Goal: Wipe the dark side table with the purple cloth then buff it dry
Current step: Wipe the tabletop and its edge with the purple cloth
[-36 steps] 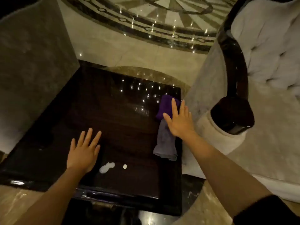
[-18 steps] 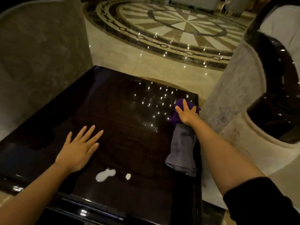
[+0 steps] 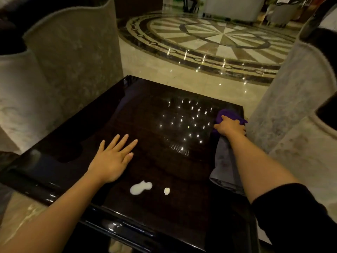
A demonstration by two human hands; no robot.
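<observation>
Near the desk's [image 3: 76, 156] front edge, a white spill [image 3: 140, 187] and a small white blob [image 3: 166, 191] are lying unwiped. The left hand [image 3: 111, 159] is being pressed flat, open and empty. Along the right edge a grey cloth [image 3: 223, 168] is lying. At the far right corner the purple cloth [image 3: 228, 114] is being gripped by the closed right hand [image 3: 230, 127]; the wiping step seems to be starting, and a sweep toward the spill is called for next. Armchairs are crowding both sides.

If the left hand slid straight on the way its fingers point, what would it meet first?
Nothing soon, apparently: the left hand points up-right across bare side table toward its far edge, passing left of the purple cloth.
</observation>
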